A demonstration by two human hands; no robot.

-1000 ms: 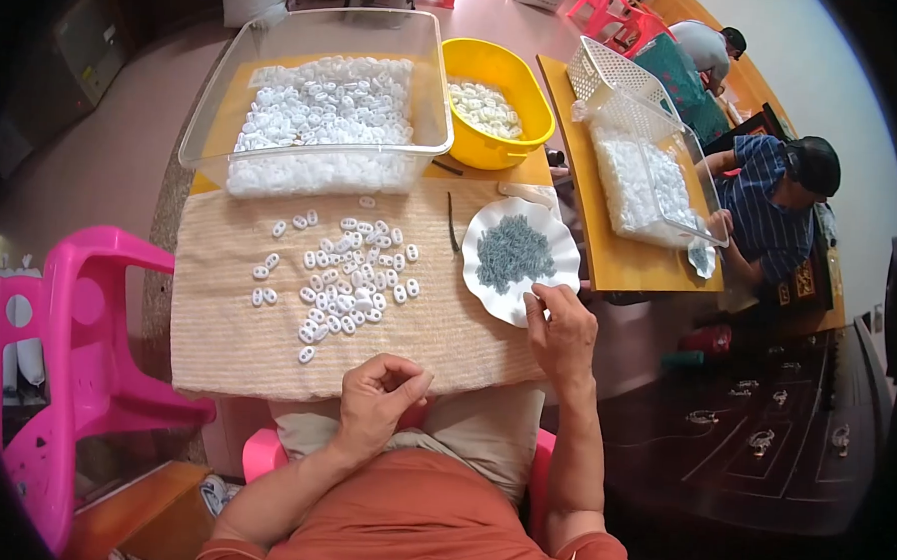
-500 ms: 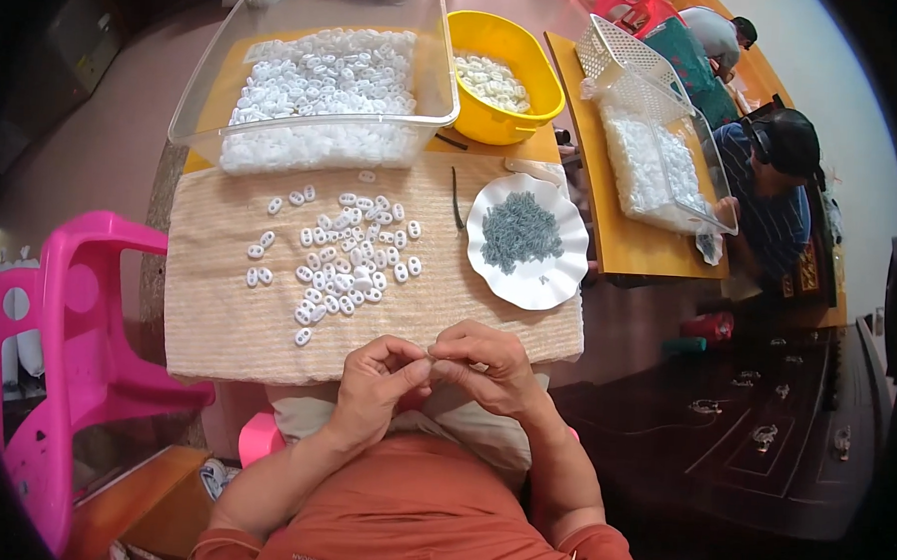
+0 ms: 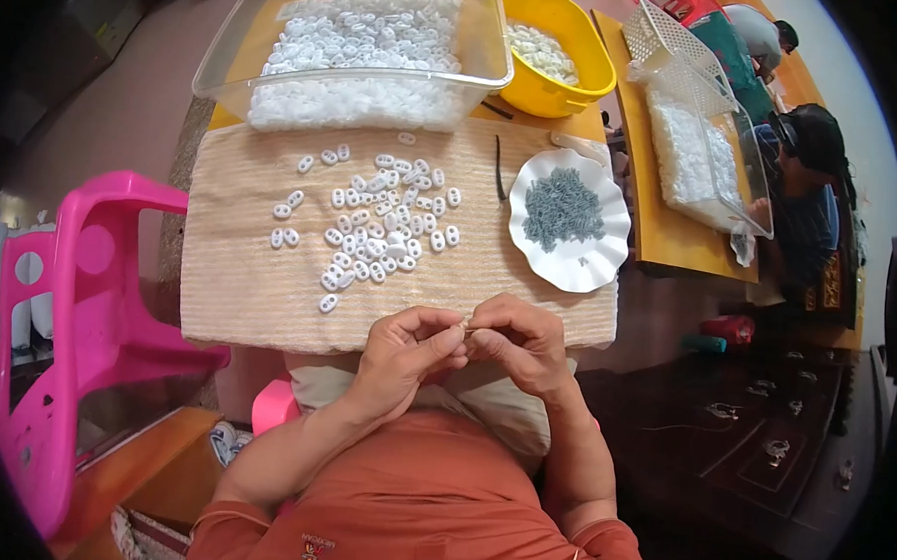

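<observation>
Biggest first: we had the table under a tan striped cloth [image 3: 238,296], and at far left a pink chair [image 3: 115,310], set off from the work. At right we noted a second wooden table [image 3: 670,252] with a co-worker [image 3: 809,226] behind it, too far over to interfere.

On our table's far side we had a large clear bin [image 3: 482,79] heaped with white ovals, its front wall between the hands and that heap. Just right of it was a yellow tub [image 3: 551,102] of paler pieces, then, nearer, a scalloped white plate [image 3: 581,278] holding grey pieces [image 3: 564,207].

We logged the left hand [image 3: 397,356] and right hand [image 3: 528,346] together at the cloth's near edge, thumbs and forefingers pinched and tips meeting. Step in hand, we judged: close two-handed fingertip work. For the next move we thought a steady pinch and slight thumb pressure were needed.

Mid-cloth, loose white ovals [image 3: 437,241] lay scattered beyond the hands; a thin black strip [image 3: 499,170] lay left of the plate.

Smallest: the small thing [image 3: 467,323] between both hands' fingertips. Fingers hid most of it; we couldn't tell its kind.
</observation>
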